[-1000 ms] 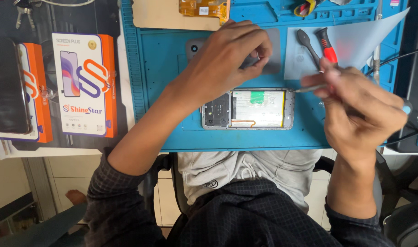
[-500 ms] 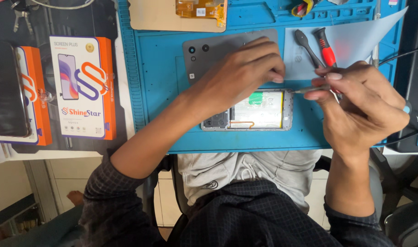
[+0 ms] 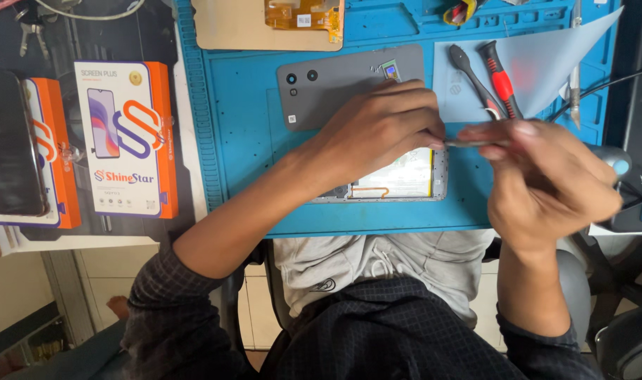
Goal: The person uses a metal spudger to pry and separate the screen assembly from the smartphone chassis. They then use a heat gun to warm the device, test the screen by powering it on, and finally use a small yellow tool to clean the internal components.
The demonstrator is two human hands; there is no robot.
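Your left hand (image 3: 377,130) presses flat on the opened phone (image 3: 405,179) lying on the blue mat (image 3: 244,141), steadying it, while your right hand (image 3: 546,183) has its grip pinched shut around thin tweezers (image 3: 469,143) aimed at its edge.

Dark checked shirt, fine pale grid on near-black cloth. Both sleeves pushed back above the elbow, forearms bare. Left hand (image 3: 377,130) and right hand (image 3: 546,186) bare: no gloves, rings or watch seen. Light grey trousers at the lap, with pale drawstring and a small dark mark.
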